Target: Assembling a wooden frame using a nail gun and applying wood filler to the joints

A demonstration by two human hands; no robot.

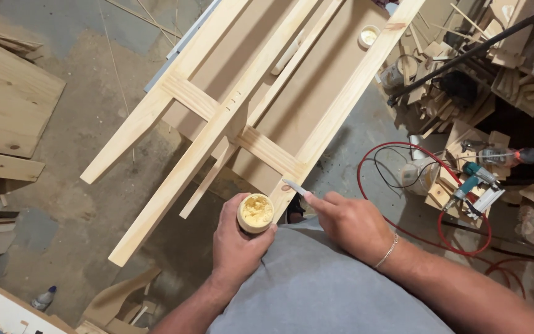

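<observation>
Clearly, the left hand [237, 238] grips an open filler jar [255, 213]; the right hand [350, 222] pinches a putty knife [294, 187] toward eleven o'clock against the pine frame [230, 111]. Pressing unevenly could smear filler.

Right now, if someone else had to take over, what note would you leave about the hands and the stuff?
Left hand: wrapped around a small round tub of yellowish paste, lid off, held upright near the body.
Right hand: holds a thin flat blade, its tip on the near end of a rail of the pale wooden frame.
The frame lies tilted across the work surface; another small open tub sits on the board beyond it.
Done: the blade is at the wood at the near corner joint.
Left: I cannot tell how much of the frame has paste on it, so check the other joints.
</observation>
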